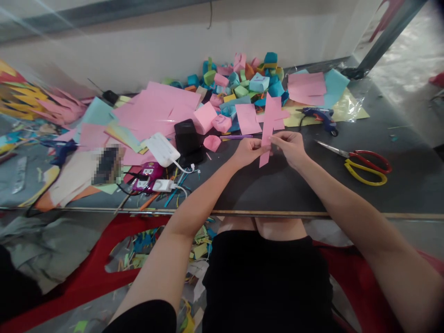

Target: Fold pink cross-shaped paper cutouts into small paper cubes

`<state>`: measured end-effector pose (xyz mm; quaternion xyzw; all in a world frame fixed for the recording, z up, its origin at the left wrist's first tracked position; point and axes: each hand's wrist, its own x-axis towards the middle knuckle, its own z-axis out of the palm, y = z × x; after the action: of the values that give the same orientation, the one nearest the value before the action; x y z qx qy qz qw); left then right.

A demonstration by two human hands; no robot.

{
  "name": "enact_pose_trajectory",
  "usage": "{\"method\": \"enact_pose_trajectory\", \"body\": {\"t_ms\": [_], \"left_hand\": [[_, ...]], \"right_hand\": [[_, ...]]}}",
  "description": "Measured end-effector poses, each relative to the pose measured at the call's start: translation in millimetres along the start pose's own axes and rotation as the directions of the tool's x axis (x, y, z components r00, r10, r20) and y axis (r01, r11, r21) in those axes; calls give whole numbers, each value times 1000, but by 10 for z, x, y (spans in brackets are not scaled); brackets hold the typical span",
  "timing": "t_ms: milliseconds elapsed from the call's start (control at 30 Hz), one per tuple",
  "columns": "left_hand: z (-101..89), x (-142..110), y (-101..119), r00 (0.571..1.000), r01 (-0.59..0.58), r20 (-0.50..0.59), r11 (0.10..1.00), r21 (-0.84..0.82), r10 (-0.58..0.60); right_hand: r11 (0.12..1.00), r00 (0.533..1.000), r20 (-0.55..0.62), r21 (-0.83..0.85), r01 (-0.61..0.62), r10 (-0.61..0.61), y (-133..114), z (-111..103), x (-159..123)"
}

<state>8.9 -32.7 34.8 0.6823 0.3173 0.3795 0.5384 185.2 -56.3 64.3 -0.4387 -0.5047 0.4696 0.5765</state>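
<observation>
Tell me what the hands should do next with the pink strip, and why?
Maybe fold the pink strip over: the left hand and right hand both pinch its lower part, and small folded paper shapes are heaped behind it. The scissors lie aside on the table.

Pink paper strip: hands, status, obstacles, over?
Left hand, right hand: both pinching pink paper strip. Strip held over table. Scissors off right, out of the way.

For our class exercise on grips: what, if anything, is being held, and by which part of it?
A pink paper strip, held by its lower part in the left hand and the right hand, its bottom end showing below them.
</observation>
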Motion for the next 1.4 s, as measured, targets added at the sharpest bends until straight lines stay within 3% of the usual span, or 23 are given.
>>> {"method": "enact_pose_trajectory", "body": {"t_ms": [267,367,467,700,1200,1400], "left_hand": [[2,-40,142,990,136,52,986,-99,-131],[8,-49,184,974,218,96,959,-182,-204],[18,-65,226,971,228,127,947,-227,-203],[53,-109,289,953,290,145,942,-168,-267],[23,-93,233,964,233,161,965,-117,-213],[-70,-101,303,968,244,89,966,-84,-237]], "right_hand": [[993,994,43,62,-99,97,14,-17,7],[994,1000,5,102,-28,27,-9,17,-9],[987,999,-29,159,29,-24,-32,60,-23],[981,983,-162,162,108,-81,-29,30,17],[972,972,-208,180,151,-112,58,-81,125],[979,960,-277,177,96,-44,-5,-116,151]]}}
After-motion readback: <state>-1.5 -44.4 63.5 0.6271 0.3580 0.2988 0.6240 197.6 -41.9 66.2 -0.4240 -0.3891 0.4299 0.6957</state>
